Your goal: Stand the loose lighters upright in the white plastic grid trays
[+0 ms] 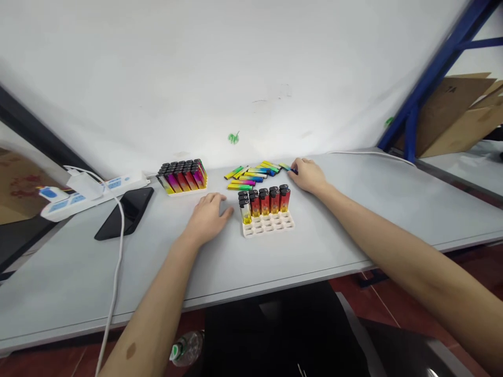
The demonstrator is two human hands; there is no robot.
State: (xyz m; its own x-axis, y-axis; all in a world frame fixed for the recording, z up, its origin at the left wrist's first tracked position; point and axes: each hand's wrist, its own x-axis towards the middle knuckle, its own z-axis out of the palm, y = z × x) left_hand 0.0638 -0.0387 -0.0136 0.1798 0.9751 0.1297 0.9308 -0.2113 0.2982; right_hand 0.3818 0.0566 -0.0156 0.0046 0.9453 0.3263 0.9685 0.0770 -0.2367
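My left hand (205, 217) lies on the table with its fingers extended and thumb apart, just left of a white rack (271, 225). In that rack stand several red and yellow lighters (264, 201) with black tops and a clear-and-yellow lighter (245, 210); its front holes are bare. Behind the rack, several shiny lighters (240, 186) in yellow, green, blue and purple lie loosely piled. At the right end of this pile, my right hand (307, 174) has its fingers closed on the end of one lighter (285, 166); its fingertips are partly hidden.
A second rack (187, 192), filled with colourful lighters, stands at the back left. Further left are a black phone (124, 213), a white power strip (96, 195) and a trailing cable (117, 272). Blue framing (411, 131) and cardboard boxes (458, 115) stand at the right.
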